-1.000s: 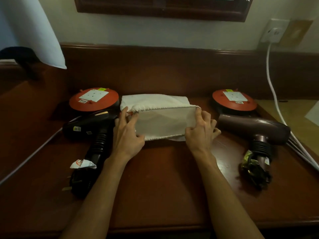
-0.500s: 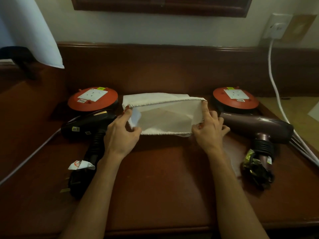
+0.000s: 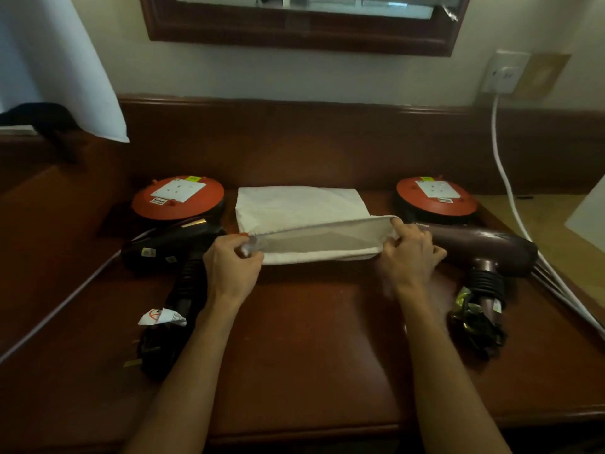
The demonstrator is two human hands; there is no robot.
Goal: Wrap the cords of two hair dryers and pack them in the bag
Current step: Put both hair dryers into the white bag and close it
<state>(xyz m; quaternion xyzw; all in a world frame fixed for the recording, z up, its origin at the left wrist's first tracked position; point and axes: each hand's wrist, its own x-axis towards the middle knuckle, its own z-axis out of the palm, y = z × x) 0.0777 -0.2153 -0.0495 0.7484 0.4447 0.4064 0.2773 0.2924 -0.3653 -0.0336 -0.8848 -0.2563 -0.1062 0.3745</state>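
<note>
Now pinching soft, limp cloth bag (image 3: 294,208) at mouth corners, left hand (image 3: 229,267) and right hand (image 3: 409,257); likely light, floppy, best gripped by hem.

The bag (image 3: 294,208) is matt white cloth, the desk (image 3: 311,339) polished dark wood with a soft sheen, the left dryer (image 3: 163,250) glossy black plastic, the right dryer (image 3: 474,247) satin maroon plastic.

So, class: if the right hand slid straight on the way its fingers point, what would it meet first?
The right hand points up-left along the white bag's opening; beyond the bag, probably the desk's back panel. Depth is unclear.
</note>
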